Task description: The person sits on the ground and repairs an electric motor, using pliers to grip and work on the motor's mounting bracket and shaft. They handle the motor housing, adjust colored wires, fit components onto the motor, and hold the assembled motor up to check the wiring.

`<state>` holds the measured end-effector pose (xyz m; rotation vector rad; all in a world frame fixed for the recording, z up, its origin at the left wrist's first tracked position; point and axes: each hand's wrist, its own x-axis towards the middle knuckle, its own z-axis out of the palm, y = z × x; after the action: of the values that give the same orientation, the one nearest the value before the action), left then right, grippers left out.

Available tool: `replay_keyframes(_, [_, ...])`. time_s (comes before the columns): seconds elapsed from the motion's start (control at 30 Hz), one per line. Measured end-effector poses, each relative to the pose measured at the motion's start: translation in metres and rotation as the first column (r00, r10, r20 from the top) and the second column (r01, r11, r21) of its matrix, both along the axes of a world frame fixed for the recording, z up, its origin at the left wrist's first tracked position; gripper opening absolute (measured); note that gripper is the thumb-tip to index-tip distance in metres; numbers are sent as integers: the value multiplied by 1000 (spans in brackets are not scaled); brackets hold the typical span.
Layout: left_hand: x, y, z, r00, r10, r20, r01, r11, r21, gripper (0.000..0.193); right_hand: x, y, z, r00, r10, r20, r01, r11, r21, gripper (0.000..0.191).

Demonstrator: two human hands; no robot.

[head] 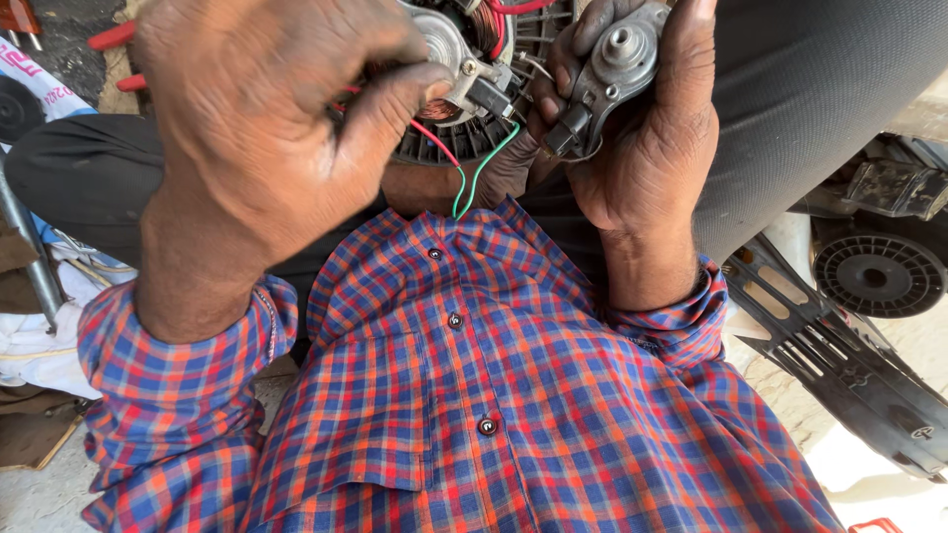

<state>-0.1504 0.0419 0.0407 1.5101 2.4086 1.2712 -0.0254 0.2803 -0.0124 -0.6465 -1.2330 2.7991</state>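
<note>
A grey motor end cap [620,61] is gripped in the right hand [642,148], just right of the motor [474,89], which is pinched by the left hand [267,128]. The thin wires [464,183] below the motor could be snapped if tugged.

Two bare hands rise from rolled plaid cuffs. The left hand [262,128] shows its back, fingers curled, thumb pinching inward. The right hand [642,128] is raised upright, fingers and thumb clasped, forearm vertical beneath it.

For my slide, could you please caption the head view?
Left hand grips a black finned motor; right hand holds a grey metal end-cap.
</note>
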Motion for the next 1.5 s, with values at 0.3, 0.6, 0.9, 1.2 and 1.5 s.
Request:
replay_keyframes(0.3, [-3, -7, 10, 998, -32, 57, 36, 996, -82, 18, 3, 1, -6, 1000, -14, -10, 14, 999, -31, 56])
replay_keyframes(0.6, [3, -12, 11, 986, 5, -169, -38, 980, -194, 17, 6, 1, -8, 999, 11, 43, -9, 999, -38, 57])
replay_keyframes(0.9, [8, -12, 14, 970, -40, -241, -23, 967, -253, 19, 11, 5, -20, 1000, 16, -17, -16, 1000, -17, 52])
replay_keyframes(1.2, [9, -6, 24, 974, -67, -216, 9, 966, -258, 17, 13, 5, -18, 999, 29, 21, -28, 999, -42, 53])
replay_keyframes(1.5, [14, -21, 14, 976, -86, -199, 31, 964, -264, 16, 19, 8, -25, 999, 21, 29, -20, 1000, -17, 57])
